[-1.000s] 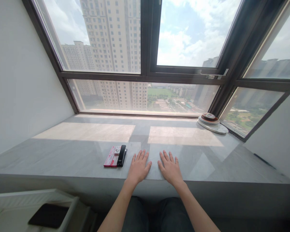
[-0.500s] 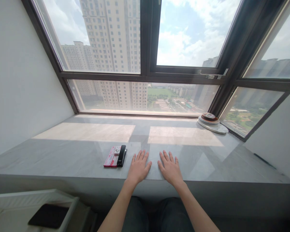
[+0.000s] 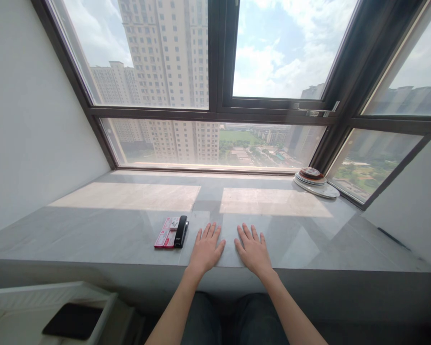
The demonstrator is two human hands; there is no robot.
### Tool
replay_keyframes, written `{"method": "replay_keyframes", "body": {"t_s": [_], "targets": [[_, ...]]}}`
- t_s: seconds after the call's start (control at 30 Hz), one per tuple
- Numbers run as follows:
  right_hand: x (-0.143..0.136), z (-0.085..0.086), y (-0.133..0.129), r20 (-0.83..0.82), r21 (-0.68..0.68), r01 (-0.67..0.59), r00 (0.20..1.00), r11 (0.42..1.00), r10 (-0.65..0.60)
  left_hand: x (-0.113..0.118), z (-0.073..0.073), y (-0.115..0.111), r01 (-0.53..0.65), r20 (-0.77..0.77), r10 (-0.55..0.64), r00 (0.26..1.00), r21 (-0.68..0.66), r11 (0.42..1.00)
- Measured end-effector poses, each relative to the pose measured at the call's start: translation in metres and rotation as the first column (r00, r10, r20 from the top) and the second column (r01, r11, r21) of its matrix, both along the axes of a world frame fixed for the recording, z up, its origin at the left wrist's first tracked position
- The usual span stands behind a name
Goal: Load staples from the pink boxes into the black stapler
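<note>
Both my hands rest palm down on a grey marble-patterned windowsill [image 3: 122, 239], a short gap between them. My left hand [image 3: 206, 248] lies flat with its fingers slightly spread and holds nothing. Just left of it, not touching, is a black stapler [image 3: 180, 232]. Against the stapler's left side sit several small pink-and-white boxes [image 3: 162, 238], perhaps of staples; a smaller white box [image 3: 174, 223] lies at their far end. My right hand [image 3: 253, 249] is likewise flat and bare, fingers apart, with only the sill under it.
In the far right corner stands a stack of plates or discs [image 3: 311, 179] by the dark window frame [image 3: 215, 115]. A thin dark strip [image 3: 393, 238] lies along the right wall. Below the sill at left, a black phone-like slab [image 3: 73, 321] rests on a whitish plastic surface [image 3: 17, 311].
</note>
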State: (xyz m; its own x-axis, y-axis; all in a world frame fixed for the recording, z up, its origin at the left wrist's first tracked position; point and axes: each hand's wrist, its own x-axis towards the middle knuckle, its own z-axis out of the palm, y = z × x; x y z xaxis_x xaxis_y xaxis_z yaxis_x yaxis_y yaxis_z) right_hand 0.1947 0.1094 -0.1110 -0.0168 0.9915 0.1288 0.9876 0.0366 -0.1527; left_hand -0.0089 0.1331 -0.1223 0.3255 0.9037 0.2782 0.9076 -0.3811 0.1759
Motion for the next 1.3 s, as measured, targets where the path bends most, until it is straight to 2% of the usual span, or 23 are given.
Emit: {"method": "replay_keyframes", "body": {"t_s": [1.3], "targets": [[0.0005,-0.0028,0.0018,0.001,0.009,0.001,1.0,1.0,-0.001,-0.0001,-0.0006,0.0007,0.0,0.012,0.0,1.0,-0.001,1.0]]}}
